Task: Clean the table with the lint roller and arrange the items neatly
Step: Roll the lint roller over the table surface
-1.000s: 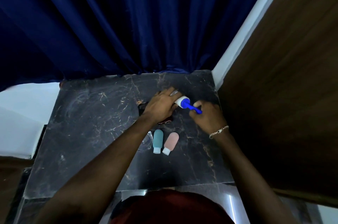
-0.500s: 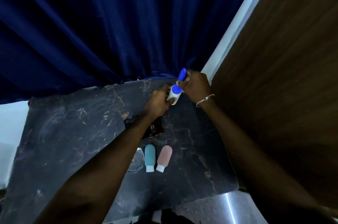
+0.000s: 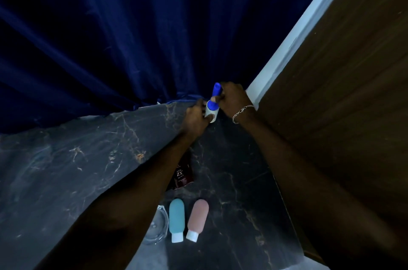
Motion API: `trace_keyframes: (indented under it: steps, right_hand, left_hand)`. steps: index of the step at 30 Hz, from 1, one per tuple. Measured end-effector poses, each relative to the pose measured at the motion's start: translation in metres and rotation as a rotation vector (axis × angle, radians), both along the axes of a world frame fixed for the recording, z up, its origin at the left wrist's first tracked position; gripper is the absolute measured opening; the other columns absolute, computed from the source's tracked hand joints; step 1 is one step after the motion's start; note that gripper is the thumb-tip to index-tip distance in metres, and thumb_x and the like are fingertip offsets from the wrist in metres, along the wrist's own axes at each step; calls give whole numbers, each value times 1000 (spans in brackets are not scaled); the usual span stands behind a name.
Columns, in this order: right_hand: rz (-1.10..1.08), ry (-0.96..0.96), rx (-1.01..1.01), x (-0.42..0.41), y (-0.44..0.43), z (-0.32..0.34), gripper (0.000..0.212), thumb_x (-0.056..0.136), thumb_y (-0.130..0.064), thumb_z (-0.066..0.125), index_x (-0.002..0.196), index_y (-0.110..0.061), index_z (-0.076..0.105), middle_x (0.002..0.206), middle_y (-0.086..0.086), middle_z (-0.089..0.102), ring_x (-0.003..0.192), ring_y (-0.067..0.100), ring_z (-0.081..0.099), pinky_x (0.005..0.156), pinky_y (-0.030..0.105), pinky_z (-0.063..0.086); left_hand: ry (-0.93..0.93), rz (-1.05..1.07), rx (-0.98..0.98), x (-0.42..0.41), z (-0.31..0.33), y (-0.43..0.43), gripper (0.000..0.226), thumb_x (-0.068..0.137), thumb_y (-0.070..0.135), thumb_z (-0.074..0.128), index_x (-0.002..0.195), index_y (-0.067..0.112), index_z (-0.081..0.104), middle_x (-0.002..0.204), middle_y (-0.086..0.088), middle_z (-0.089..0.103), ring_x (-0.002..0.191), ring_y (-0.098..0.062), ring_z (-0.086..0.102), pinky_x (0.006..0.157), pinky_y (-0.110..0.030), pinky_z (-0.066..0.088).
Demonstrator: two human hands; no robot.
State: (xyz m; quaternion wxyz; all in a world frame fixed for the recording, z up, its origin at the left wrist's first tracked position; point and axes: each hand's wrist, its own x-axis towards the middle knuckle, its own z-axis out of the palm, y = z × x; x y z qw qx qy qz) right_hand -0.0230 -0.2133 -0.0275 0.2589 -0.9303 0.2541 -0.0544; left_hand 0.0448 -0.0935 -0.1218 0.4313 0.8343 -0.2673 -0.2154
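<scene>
reading from the left, a clear glass dish (image 3: 157,229) sits on the dark marbled counter (image 3: 66,170), left of the lint roller (image 3: 212,109) and well nearer the person. just beside the dish lie a teal squeeze bottle (image 3: 176,218) and a pink squeeze bottle (image 3: 198,216), side by side with their white caps toward the person, both well short of the roller. a dark red sachet (image 3: 183,176) marked "zx" lies between those bottles and the roller, partly under the left forearm.

the left hand (image 3: 195,118) curls round the roller's white drum, thumb on its lower end. the roller is at the counter's far right corner, its handle tilted up toward the navy curtain (image 3: 110,38); whether its lower end touches the surface cannot be told. the right hand (image 3: 233,97) grips the blue handle from the roller's right.

the roller looks light and stiff, with a plastic handle and a paper drum. the drum is probably tacky, so fingers would cling to it and might lift a sheet. the handle is the place to hold for rolling, the drum only for peeling or steadying.
</scene>
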Motion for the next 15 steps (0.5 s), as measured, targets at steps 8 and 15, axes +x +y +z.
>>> trace_keyframes:
  steps: [8,15]
  right_hand:
    - [1,18,34,10,-10,-15,19,88,-22,70,81,-23,52,80,0,60,78,21,62,75,29,50]
    - [-8,22,30,13,-5,-19,10,89,-14,65,98,-12,62,87,6,63,88,27,67,81,33,53]
  left_hand:
    - [-6,-3,50,2,-12,-7,42,88,14,77,125,8,59,121,-9,72,108,-24,70,98,-44,57]
    - [18,-3,108,2,-12,-5,42,92,15,74,129,5,57,122,-12,72,113,-28,68,101,-47,54]
